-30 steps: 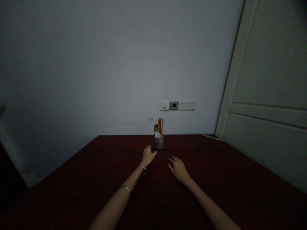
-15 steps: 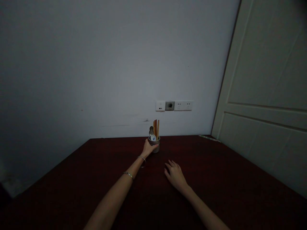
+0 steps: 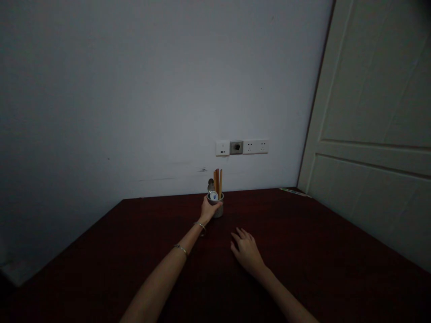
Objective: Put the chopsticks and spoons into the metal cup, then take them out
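Observation:
My left hand is wrapped round the near left side of a grey utensil holder, which stands upright on the dark red table. Several chopsticks poke up out of the holder. Beside them are a white spoon with a blue mark and a darker, metallic-looking utensil; their lower parts are hidden inside. My right hand rests palm down on the tabletop, nearer to me and to the right of the holder. Its fingers are a little apart and nothing is in it.
Behind the table rises a pale wall with a row of sockets and a grey switch plate. A cream panelled door borders the right side. A thin patterned strip lies at the far right table edge.
The view has tilted and shifted slightly. My left hand stays on the utensil holder, and my right hand keeps nearly the same place on the table.

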